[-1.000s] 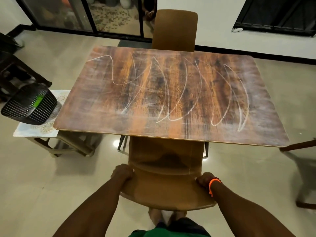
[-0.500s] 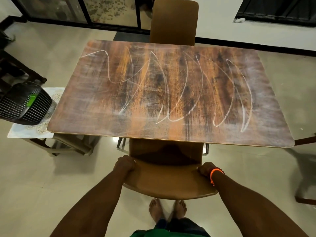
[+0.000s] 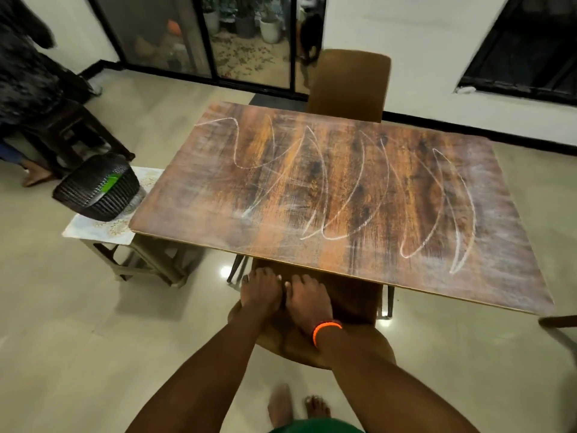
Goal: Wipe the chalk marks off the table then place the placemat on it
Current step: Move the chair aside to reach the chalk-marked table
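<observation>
A black woven basket [image 3: 96, 190] sits on a pale stool far left. The left hand [image 3: 260, 292] and right hand [image 3: 307, 300] lie flat, fingers spread, gripping nothing, side by side on the brown chair [image 3: 312, 345]. Looping white chalk marks [image 3: 337, 189] cross the wood-grain counter [image 3: 515, 276].

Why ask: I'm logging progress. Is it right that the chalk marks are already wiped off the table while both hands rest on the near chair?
Not quite. The head view shows the chalk marks still covering the table, unwiped. The rest stands: left hand and right hand rest on the near chair.
</observation>
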